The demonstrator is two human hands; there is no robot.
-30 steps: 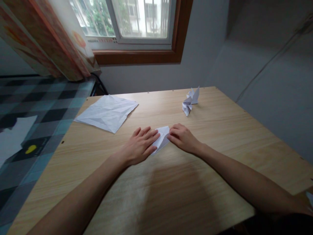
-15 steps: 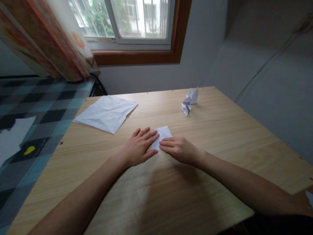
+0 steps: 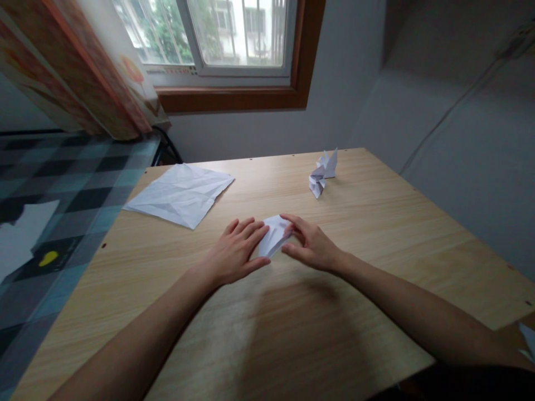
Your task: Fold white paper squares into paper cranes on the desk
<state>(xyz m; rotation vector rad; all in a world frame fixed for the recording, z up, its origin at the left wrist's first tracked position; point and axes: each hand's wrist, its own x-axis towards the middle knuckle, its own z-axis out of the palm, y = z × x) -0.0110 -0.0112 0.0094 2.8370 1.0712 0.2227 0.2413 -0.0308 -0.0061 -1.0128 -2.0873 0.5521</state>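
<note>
A small folded piece of white paper (image 3: 273,233) lies on the wooden table (image 3: 200,334) between my two hands. My left hand (image 3: 240,250) rests flat, fingers spread, with its fingertips on the paper's left side. At the right edge, my right hand (image 3: 311,242) curves with its thumb apart from its fingers. Its index finger reaches the paper's upper right corner, and a flap there looks slightly raised. Whether those fingertips grip the paper is not clear.
A large creased sheet of white paper (image 3: 181,195) lies at the table's back left. Folded paper figures (image 3: 318,181) stand at the back right. To the left is a bed with a checked cover (image 3: 83,195), holding papers. A window (image 3: 242,33) and curtain (image 3: 92,67) are behind.
My right hand's fingers have lifted off the paper's lower right part and spread apart, moving to its upper right edge. My left hand stays in place.
</note>
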